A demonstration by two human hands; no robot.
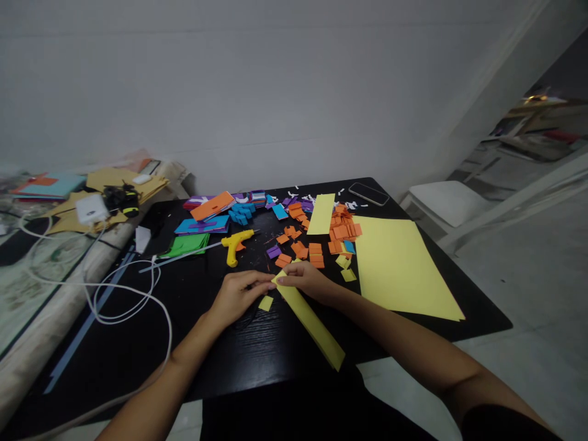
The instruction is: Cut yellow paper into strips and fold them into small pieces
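Note:
A long folded strip of yellow paper [312, 318] slants down over the front of the black table. My right hand [307, 280] is closed on its upper end, thumb on top. At that same end, the fingertips of my left hand [241, 293] are pinched together on the strip's corner. A small yellow paper square [266, 303] lies beside the left fingers. Just beyond the hands are orange folded paper pieces [316, 255] and more small yellow pieces [348, 275].
A yellow glue gun [235, 246] lies behind my left hand. Large yellow sheets [404, 263] cover the right side, with a phone [369, 193] behind. Blue folded papers [202, 225] and green ones [188, 244] sit left of centre. A white cable [168, 318] loops across the left.

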